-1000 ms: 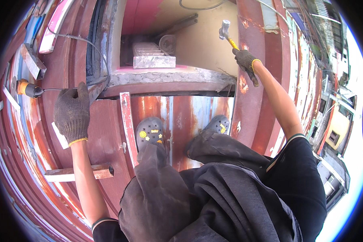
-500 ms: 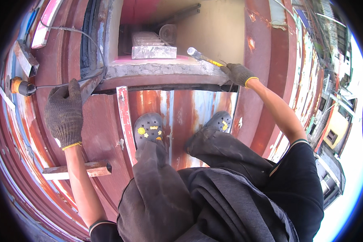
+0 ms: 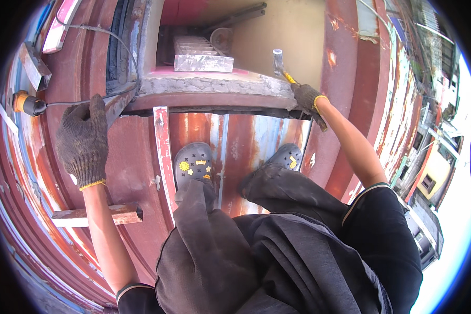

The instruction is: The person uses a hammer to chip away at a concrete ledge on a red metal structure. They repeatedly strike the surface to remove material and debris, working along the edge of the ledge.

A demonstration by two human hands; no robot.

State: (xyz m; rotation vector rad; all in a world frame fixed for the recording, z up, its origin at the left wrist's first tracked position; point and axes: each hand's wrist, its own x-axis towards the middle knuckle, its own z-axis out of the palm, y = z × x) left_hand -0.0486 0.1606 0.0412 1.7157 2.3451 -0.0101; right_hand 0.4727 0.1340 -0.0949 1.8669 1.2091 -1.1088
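My left hand (image 3: 83,144), in a dark knit glove with a yellow cuff, is closed at the near end of a grey metal bar (image 3: 122,101). Its curled fingers are partly hidden, and one digit points up. The bar's far end meets the corner of the concrete ledge (image 3: 214,87). In my gloved right hand (image 3: 307,98) is a hammer (image 3: 289,78) with a yellow and dark handle. The hammer's head stands above the right part of the ledge, before the opening, and the handle's butt sticks out below my fist.
A ladder-like frame (image 3: 204,63) stands inside the opening. An orange and black power tool (image 3: 27,103) with a grey cord lies at left. Short metal tubes (image 3: 125,214) and a red-white strip (image 3: 163,157) rest on the rusty corrugated sheets under my grey clogs (image 3: 192,162).
The hammer has swung from pointing left to more upright, its head moving right and slightly up. My left hand stays at the bar. The view has shifted slightly.
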